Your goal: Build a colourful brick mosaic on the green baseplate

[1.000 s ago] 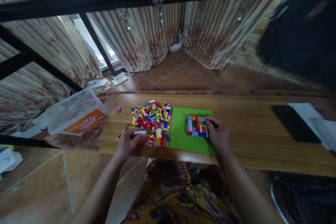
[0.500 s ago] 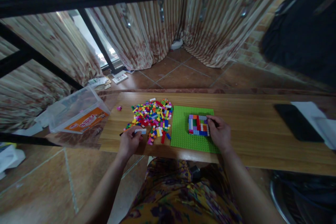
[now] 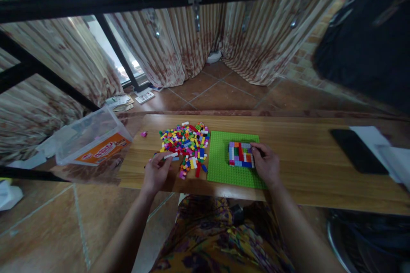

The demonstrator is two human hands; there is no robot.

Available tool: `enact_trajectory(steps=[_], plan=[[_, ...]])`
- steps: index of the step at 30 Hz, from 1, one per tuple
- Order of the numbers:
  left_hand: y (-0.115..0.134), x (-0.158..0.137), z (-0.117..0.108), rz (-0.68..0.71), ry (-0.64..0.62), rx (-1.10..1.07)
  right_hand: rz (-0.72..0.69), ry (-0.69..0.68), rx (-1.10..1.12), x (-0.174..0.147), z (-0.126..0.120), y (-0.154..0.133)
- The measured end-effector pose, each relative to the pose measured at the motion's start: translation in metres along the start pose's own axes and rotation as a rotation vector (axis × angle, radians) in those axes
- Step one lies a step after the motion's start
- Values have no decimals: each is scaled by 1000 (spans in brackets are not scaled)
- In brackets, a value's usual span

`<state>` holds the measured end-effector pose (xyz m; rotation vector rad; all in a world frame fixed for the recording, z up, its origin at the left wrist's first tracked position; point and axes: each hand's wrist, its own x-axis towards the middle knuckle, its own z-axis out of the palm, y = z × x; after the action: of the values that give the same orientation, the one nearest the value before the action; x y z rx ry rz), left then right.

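Note:
My left hand (image 3: pixel 156 172) is at the front left edge of the brick pile, its thumb and fingertips pinching a long white brick (image 3: pixel 171 155). A pale blue brick (image 3: pixel 175 159) lies just under it on the table. Loose toy bricks (image 3: pixel 188 145) in many colours are heaped to the left of a green baseplate (image 3: pixel 218 166). On the plate sits a low square build of coloured bricks (image 3: pixel 241 154), with red, blue, orange and lilac pieces. My right hand (image 3: pixel 267 165) grips the build's right edge with bent fingers; part of that edge is hidden.
A clear plastic tub (image 3: pixel 96 136) with an orange label is at the left, beyond the table's end. One pink brick (image 3: pixel 144 134) lies apart on the wooden table (image 3: pixel 301 158). At the right are a black flat object (image 3: pixel 357 151) and white papers (image 3: pixel 371 136).
The white brick in my left hand now shows tilted and slightly higher, with the pale blue brick visible beneath it. My right hand stays at the build; the view has shifted a little.

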<state>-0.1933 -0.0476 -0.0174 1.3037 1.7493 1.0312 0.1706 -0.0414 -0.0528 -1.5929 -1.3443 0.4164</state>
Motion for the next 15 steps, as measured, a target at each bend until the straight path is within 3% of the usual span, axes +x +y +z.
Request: enact_trajectory(steps=[4,8,11,15], plan=[[-1,1,1,108,63,50,3,2,20,0,0,-3],[7,-6,5,180,18,98,2,2,29,0,0,-4],[17,-18,9,200,-141,51,6,5,50,0,0,-5],[30,-38,11,187,-580,27,9,10,49,0,0,-4]])
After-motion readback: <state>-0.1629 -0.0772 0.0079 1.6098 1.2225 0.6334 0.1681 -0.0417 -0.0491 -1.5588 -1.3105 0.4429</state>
